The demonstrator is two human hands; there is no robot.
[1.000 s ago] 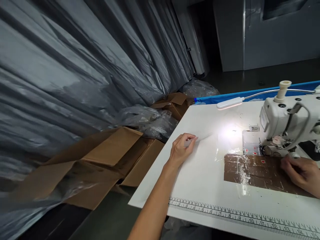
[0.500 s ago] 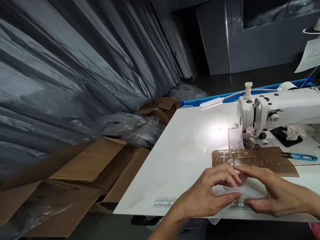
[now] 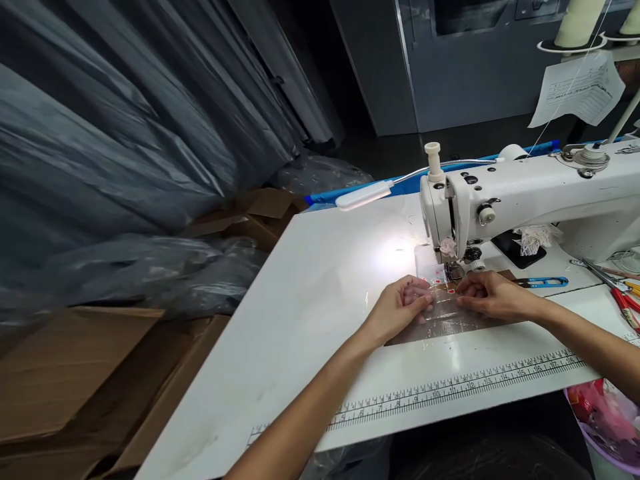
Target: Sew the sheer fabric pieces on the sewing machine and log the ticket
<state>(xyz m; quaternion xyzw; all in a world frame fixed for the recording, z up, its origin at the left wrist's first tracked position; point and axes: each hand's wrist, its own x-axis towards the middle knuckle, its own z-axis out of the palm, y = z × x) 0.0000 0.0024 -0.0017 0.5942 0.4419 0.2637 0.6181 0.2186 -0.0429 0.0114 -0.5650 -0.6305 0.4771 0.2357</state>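
A thin, see-through white fabric (image 3: 434, 308) is stretched between my two hands, just in front of the needle area of the white sewing machine (image 3: 530, 193). My left hand (image 3: 403, 308) pinches its left side, fingers closed. My right hand (image 3: 487, 295) pinches the right side with curled fingers. Beneath the fabric lies a brown taped sheet (image 3: 460, 325) with small red marks near the presser foot. Blue thread snips (image 3: 547, 282) lie just right of my right hand, their blades partly hidden.
A lit lamp (image 3: 365, 196) hangs over the white table (image 3: 280, 320). Scissors and red-handled tools (image 3: 624, 308) lie at the right edge. Cardboard boxes (image 3: 75, 373) and plastic bags stand left. A purple basket (image 3: 600, 437) is below right; thread cones (image 3: 580, 23) stand behind.
Both hands have moved away from the table's front edge to the presser foot, with the fabric now spread between them. The view has shifted to the right.
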